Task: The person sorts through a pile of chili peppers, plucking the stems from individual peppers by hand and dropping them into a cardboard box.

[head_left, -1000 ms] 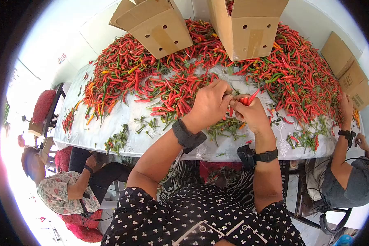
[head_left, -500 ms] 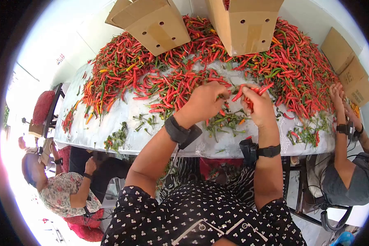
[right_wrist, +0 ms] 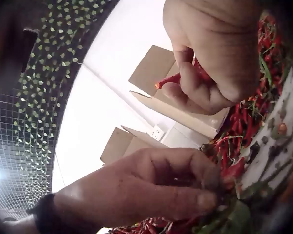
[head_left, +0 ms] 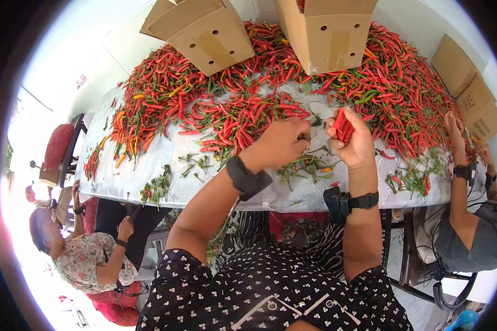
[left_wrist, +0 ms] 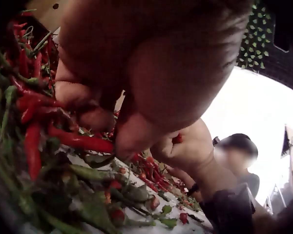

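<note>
My right hand grips several destemmed red chili peppers in its curled fingers. One pepper's cut end sticks out past the fingers in the right wrist view. My left hand is to its left, close over the near chilies, with fingers loosely bent. The left wrist view shows a gap between its thumb and fingers. A red chili has its end right at that thumb. Below both hands lie green stems and leaves on the white tablecloth.
A big heap of chilies spans the table's back. Two cardboard boxes stand in it. Small stem piles lie near the front edge. One person sits at left; another works at right, by folded cardboard.
My hands, together over the chilies a second ago, have moved apart. My right hand has turned, showing the peppers in its fingers. My left hand has come slightly lower.
</note>
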`<act>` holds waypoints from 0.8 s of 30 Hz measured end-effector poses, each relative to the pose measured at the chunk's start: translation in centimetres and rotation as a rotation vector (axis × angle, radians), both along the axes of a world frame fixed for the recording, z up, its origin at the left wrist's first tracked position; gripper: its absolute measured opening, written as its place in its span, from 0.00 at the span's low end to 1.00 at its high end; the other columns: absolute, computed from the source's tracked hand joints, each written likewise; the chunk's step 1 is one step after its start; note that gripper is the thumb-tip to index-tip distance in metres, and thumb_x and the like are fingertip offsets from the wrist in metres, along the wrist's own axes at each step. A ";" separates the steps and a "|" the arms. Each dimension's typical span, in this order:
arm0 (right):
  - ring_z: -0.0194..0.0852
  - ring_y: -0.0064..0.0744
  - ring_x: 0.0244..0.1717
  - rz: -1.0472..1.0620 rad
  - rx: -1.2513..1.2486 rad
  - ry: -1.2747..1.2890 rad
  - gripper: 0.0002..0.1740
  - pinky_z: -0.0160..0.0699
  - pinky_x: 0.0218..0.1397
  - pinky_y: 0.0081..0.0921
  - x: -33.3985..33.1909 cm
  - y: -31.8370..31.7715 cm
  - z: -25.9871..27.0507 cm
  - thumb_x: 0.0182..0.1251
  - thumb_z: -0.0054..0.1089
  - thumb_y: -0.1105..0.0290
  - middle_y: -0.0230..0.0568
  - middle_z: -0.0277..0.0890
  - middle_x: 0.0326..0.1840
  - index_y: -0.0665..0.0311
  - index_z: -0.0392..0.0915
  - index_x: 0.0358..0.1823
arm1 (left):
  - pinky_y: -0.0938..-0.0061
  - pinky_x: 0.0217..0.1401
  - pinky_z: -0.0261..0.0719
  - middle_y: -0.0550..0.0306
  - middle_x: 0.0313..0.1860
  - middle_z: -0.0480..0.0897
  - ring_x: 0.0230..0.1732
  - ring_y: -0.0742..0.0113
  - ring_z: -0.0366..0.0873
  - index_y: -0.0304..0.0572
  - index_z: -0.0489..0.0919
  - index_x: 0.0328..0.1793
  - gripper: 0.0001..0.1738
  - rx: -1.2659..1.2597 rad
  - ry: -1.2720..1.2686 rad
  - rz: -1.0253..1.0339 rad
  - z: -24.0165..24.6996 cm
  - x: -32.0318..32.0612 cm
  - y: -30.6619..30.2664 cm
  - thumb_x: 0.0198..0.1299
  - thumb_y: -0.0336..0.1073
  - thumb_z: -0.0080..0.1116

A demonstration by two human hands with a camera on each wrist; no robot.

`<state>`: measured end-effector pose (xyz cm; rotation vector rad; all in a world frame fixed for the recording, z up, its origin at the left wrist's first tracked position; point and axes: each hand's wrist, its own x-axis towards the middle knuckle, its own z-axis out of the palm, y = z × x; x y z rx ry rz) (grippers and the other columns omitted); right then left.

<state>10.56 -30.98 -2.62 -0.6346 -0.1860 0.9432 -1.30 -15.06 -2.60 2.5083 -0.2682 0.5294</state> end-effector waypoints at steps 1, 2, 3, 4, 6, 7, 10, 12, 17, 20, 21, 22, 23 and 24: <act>0.72 0.28 0.24 0.034 0.013 -0.005 0.10 0.57 0.14 0.14 0.0 0.2 -0.2 0.61 0.56 0.60 0.35 0.74 0.29 0.59 0.72 0.34 | 0.67 0.32 0.72 0.53 0.27 0.76 0.28 0.57 0.74 0.37 0.75 0.33 0.08 -0.091 -0.044 0.058 0.3 0.1 0.1 0.49 0.33 0.59; 0.72 0.27 0.24 0.068 0.027 -0.011 0.10 0.57 0.14 0.13 0.0 0.3 -0.4 0.61 0.57 0.61 0.35 0.74 0.28 0.58 0.72 0.33 | 0.67 0.32 0.72 0.53 0.27 0.76 0.28 0.57 0.74 0.37 0.75 0.33 0.08 -0.090 -0.044 0.058 0.6 0.1 0.2 0.49 0.33 0.59; 0.72 0.27 0.24 0.068 0.028 -0.011 0.10 0.57 0.14 0.13 -0.1 0.3 -0.5 0.61 0.57 0.61 0.35 0.74 0.28 0.58 0.72 0.33 | 0.72 0.28 0.69 0.57 0.24 0.75 0.24 0.65 0.72 0.38 0.75 0.33 0.08 -0.340 0.081 0.110 1.0 0.1 0.4 0.52 0.34 0.58; 0.69 0.25 0.25 0.093 0.028 -0.029 0.08 0.57 0.14 0.12 -0.3 0.4 -0.3 0.61 0.56 0.63 0.35 0.71 0.29 0.59 0.72 0.34 | 0.78 0.24 0.67 0.62 0.21 0.74 0.20 0.73 0.69 0.38 0.75 0.32 0.09 -0.589 0.207 0.161 1.7 -0.1 0.4 0.56 0.36 0.58; 0.66 0.23 0.26 0.119 0.029 -0.048 0.06 0.57 0.14 0.11 -0.5 0.5 -0.3 0.62 0.55 0.66 0.34 0.68 0.29 0.59 0.72 0.34 | 0.81 0.22 0.63 0.66 0.20 0.72 0.19 0.78 0.67 0.38 0.75 0.32 0.09 -0.768 0.266 0.170 3.0 -0.4 0.4 0.58 0.37 0.57; 0.66 0.23 0.25 0.119 -0.003 -0.087 0.05 0.57 0.14 0.11 -0.6 0.6 -0.3 0.61 0.55 0.67 0.34 0.68 0.28 0.59 0.72 0.34 | 0.85 0.20 0.60 0.69 0.18 0.70 0.18 0.83 0.64 0.39 0.75 0.32 0.10 -0.949 0.326 0.178 3.2 -0.5 0.4 0.59 0.38 0.56; 0.65 0.21 0.22 0.080 -0.109 -0.221 0.04 0.56 0.14 0.11 -1.3 0.8 0.1 0.61 0.54 0.69 0.34 0.69 0.25 0.61 0.72 0.33 | 0.85 0.19 0.58 0.69 0.18 0.70 0.18 0.84 0.63 0.39 0.75 0.33 0.09 -0.977 0.239 0.197 3.0 -0.3 0.2 0.60 0.37 0.56; 0.64 0.20 0.19 0.042 -0.182 -0.318 0.04 0.56 0.14 0.12 -2.0 0.9 0.5 0.60 0.54 0.69 0.34 0.70 0.24 0.61 0.72 0.32 | 0.85 0.20 0.60 0.69 0.18 0.70 0.18 0.83 0.64 0.39 0.75 0.32 0.09 -0.957 0.213 0.213 2.7 -0.2 0.3 0.60 0.37 0.56; 0.61 0.15 0.15 0.002 -0.374 -0.584 0.06 0.54 0.14 0.12 -3.1 1.3 1.3 0.59 0.56 0.69 0.32 0.70 0.20 0.65 0.73 0.33 | 0.83 0.21 0.64 0.67 0.19 0.72 0.20 0.82 0.66 0.37 0.74 0.30 0.09 -0.681 0.087 0.324 2.0 0.1 0.1 0.58 0.35 0.58; 0.60 0.13 0.15 0.012 -0.380 -0.625 0.06 0.52 0.15 0.12 -3.5 1.7 1.3 0.58 0.57 0.71 0.30 0.71 0.20 0.66 0.74 0.34 | 0.82 0.22 0.66 0.64 0.20 0.74 0.21 0.82 0.68 0.35 0.73 0.29 0.10 -0.497 -0.052 0.330 1.4 0.3 -0.3 0.57 0.33 0.58; 0.59 0.13 0.14 0.014 -0.380 -0.649 0.06 0.52 0.15 0.12 -3.6 1.8 1.2 0.58 0.57 0.72 0.30 0.70 0.20 0.66 0.74 0.34 | 0.82 0.22 0.66 0.63 0.20 0.75 0.22 0.81 0.68 0.35 0.73 0.29 0.09 -0.532 -0.077 0.318 1.3 0.3 -0.5 0.57 0.33 0.58; 0.59 0.13 0.14 0.013 -0.383 -0.647 0.06 0.52 0.15 0.12 -3.8 1.9 1.3 0.58 0.57 0.72 0.30 0.70 0.20 0.66 0.74 0.34 | 0.82 0.22 0.67 0.63 0.20 0.75 0.22 0.81 0.69 0.35 0.73 0.29 0.09 -0.568 -0.101 0.305 1.2 0.3 -0.6 0.57 0.32 0.58; 0.62 0.13 0.16 0.033 -0.391 -0.652 0.05 0.56 0.17 0.12 -3.9 1.9 1.5 0.56 0.58 0.72 0.29 0.71 0.20 0.66 0.75 0.32 | 0.82 0.22 0.67 0.63 0.20 0.75 0.22 0.81 0.69 0.35 0.73 0.29 0.09 -0.570 -0.100 0.304 1.1 0.3 -0.7 0.57 0.32 0.58; 0.65 0.14 0.18 0.055 -0.399 -0.657 0.04 0.60 0.19 0.13 -4.0 1.9 1.7 0.55 0.58 0.72 0.27 0.71 0.20 0.65 0.76 0.30 | 0.82 0.23 0.67 0.62 0.21 0.75 0.22 0.81 0.69 0.35 0.73 0.29 0.09 -0.546 -0.099 0.316 1.2 0.3 -0.8 0.57 0.32 0.58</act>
